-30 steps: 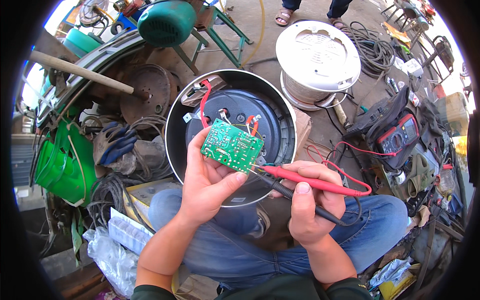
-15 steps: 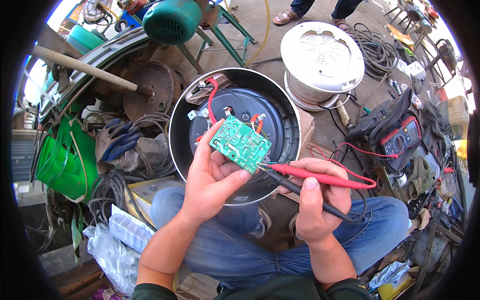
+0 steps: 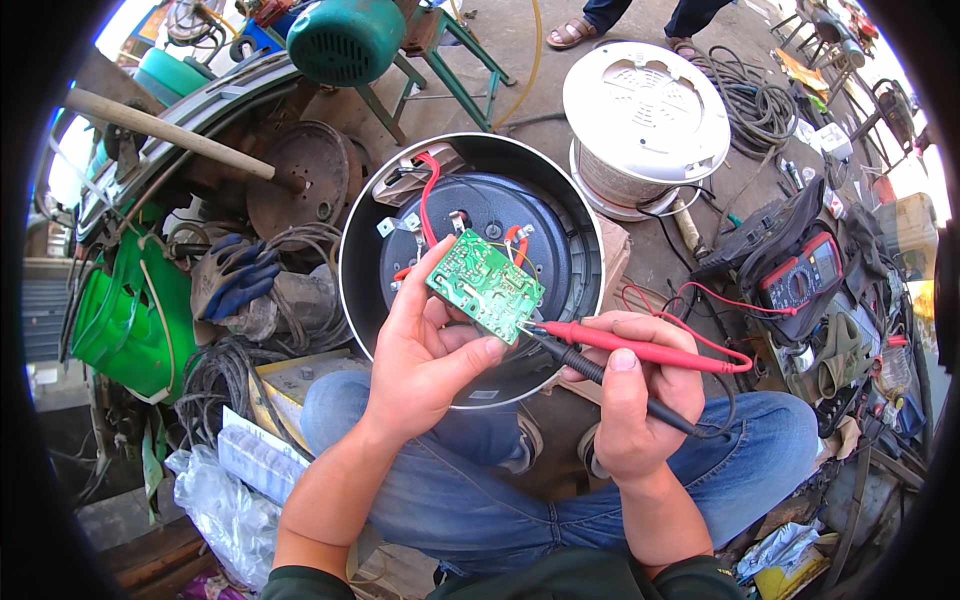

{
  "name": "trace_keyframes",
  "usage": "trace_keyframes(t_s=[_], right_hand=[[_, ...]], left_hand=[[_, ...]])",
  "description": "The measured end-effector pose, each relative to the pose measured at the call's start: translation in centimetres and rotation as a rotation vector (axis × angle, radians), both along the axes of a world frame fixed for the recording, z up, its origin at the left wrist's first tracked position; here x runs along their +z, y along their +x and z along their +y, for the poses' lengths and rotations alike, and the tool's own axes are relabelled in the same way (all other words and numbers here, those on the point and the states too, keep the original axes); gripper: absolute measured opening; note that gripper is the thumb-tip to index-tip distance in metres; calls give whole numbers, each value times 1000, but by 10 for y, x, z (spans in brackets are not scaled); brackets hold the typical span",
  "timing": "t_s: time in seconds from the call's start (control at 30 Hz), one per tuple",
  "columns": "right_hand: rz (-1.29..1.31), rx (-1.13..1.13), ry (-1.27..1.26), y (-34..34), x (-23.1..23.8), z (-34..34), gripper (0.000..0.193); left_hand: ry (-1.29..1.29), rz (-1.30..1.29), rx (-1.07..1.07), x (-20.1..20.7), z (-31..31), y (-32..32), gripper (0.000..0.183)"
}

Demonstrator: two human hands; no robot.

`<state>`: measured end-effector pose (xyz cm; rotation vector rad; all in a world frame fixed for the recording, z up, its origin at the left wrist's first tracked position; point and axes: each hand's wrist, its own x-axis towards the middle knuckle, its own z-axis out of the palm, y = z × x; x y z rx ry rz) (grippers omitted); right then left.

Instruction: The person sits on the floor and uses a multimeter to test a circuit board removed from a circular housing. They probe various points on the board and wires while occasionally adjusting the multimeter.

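My left hand [image 3: 425, 345] grips a green circuit board [image 3: 484, 283] by its left and lower edges, solder side up. Closed round two multimeter probes, my right hand [image 3: 645, 400] holds a red probe [image 3: 640, 346] and a black probe [image 3: 655, 408] side by side. Their tips meet the board's lower right corner, or come very close. Under the board sits an open round appliance housing [image 3: 597, 300] with a dark round heating base [image 3: 510, 200] inside. Red wires [image 3: 430, 195] run from the housing's upper left toward the board.
A multimeter [image 3: 800, 275] lies in a black case on the right, its leads trailing to the probes. A white perforated cover [image 3: 650, 100] stands behind. On the left are a green bucket [image 3: 130, 320], gloves [image 3: 235, 280] and cables. A green motor [image 3: 345, 42] and a person's feet are farther off.
The board has shifted slightly to the right and tilted a little in my left hand. The probes stay at its lower right corner, barely moved.
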<state>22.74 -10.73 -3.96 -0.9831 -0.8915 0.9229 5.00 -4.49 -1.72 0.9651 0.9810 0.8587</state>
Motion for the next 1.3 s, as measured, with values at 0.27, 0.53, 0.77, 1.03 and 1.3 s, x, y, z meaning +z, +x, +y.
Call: trace_keyframes(t_s=[0.27,0.53,0.77,1.03,1.3], right_hand=[[36,-18,12,-3,1,1,22],[41,1,26,-2,-1,0,22],[56,14,16,-3,-1,0,22],[139,0,14,5,4,0,19],[10,-141,-34,7,5,3,21]], left_hand=[[23,-64,34,-8,0,1,93],[18,-46,20,-8,0,0,93],[22,-27,21,-3,1,2,94],[-12,4,-50,-1,1,-6,90],[-2,-38,12,0,2,1,96]])
